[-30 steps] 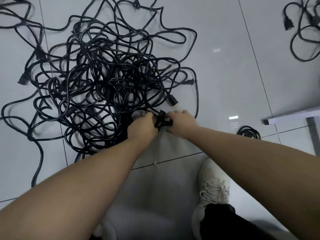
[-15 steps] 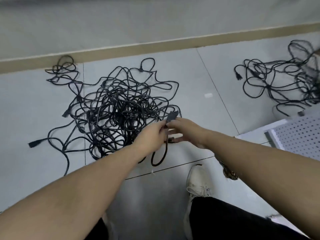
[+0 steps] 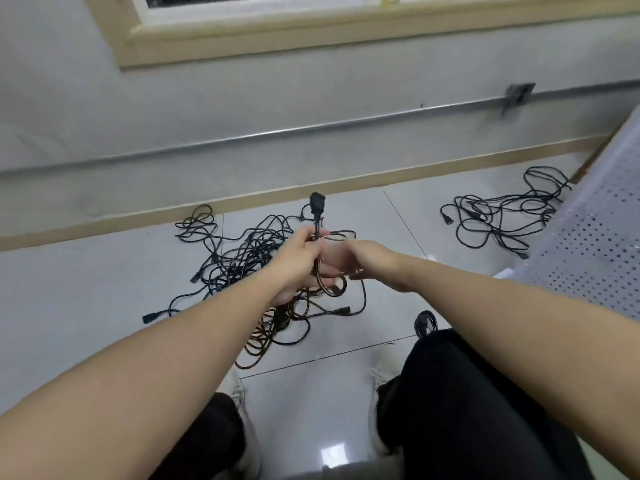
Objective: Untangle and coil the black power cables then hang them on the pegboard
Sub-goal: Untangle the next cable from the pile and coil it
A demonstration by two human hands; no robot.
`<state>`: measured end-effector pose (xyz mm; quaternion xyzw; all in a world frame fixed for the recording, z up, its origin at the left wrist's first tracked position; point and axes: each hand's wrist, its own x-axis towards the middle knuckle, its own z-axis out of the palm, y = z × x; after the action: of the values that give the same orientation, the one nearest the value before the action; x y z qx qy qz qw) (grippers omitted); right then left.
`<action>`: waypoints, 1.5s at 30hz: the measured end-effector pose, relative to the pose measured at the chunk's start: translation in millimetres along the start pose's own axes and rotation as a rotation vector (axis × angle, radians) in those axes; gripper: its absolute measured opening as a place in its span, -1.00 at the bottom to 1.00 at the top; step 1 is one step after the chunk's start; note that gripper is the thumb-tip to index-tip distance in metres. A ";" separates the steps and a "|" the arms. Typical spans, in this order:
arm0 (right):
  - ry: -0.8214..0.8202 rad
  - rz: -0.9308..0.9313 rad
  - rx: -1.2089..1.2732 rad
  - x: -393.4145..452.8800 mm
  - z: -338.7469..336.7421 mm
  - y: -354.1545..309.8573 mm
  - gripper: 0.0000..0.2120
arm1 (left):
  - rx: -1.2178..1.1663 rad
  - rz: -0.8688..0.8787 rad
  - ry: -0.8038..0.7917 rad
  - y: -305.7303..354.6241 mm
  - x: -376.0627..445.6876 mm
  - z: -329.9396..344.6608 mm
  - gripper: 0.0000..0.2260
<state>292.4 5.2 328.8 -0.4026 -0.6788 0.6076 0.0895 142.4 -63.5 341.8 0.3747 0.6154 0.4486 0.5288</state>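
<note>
Cable (image 3: 316, 225) is pinched in the left hand (image 3: 300, 252), whose fingers curl tight around it just below the plug (image 3: 316, 201), so the plug stands up and away, toward the far wall. From the grip the cord drops near-side, looping under the hand (image 3: 329, 287) and trailing into the tangled pile (image 3: 249, 252) on the floor (image 3: 104, 289). Its long axis thus runs far-to-near, roughly upright through the fist.

The right hand (image 3: 360, 258) sits just right of the left, almost touching it; it is blurred, and whether its fingers grip the hanging loop or only brush it cannot be told. It is the nearer hand to the free slack below the fist, so it looks the likely one to draw the cord down and out of the pile or begin winding turns.

A second heap of cables (image 3: 498, 220) lies well apart to the far right, and the pegboard (image 3: 595, 237) leans at the right edge, well clear of both hands. A small coil (image 3: 426, 323) lies on the floor by the person's right knee. Coiling seems only begun; most of the tangle remains.
</note>
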 end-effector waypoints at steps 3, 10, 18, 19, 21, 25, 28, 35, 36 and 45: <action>-0.122 -0.111 -0.342 -18.6 8.4 1.8 -0.48 | -0.175 0.049 0.163 17.9 -7.3 -12.6 -0.88; 0.073 -0.339 -0.501 -22.2 18.1 -1.0 -0.76 | -0.308 0.025 0.339 20.1 -16.0 -41.7 -0.87; 0.091 -0.526 -0.526 -1.4 40.9 -13.7 -0.70 | -0.167 -0.264 0.465 -10.9 -8.8 -49.5 -0.95; 0.086 -0.532 -0.541 0.5 42.2 -15.6 -0.68 | -0.156 -0.267 0.510 -14.5 -7.2 -49.4 -0.83; 0.091 -0.533 -0.570 4.4 41.8 -17.2 -0.69 | -0.031 -0.263 0.621 -23.4 -0.4 -54.3 -0.33; 0.108 -0.507 -0.579 17.6 34.4 -14.9 -0.78 | 0.340 -0.096 0.569 -23.8 -0.3 -54.3 -0.15; 0.123 -0.473 -0.587 20.4 25.1 -11.1 -0.79 | 0.591 0.168 0.359 -11.5 -4.1 -48.9 -0.57; 0.084 -0.343 -0.471 12.7 5.6 -11.6 -0.72 | 0.562 0.160 0.046 -10.0 0.5 -37.7 -0.42; 0.086 -0.304 -0.463 13.3 2.6 -10.5 -0.65 | 0.524 0.198 0.053 -8.4 1.8 -36.1 -0.48; 0.009 0.001 -0.615 15.3 -42.6 29.5 -0.68 | 0.524 0.338 0.157 -0.7 9.1 -88.2 -0.59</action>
<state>321.2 45.4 307.3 -0.4137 -0.8304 0.3718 -0.0337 53.9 -68.9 341.7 0.5594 0.6780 0.3839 0.2830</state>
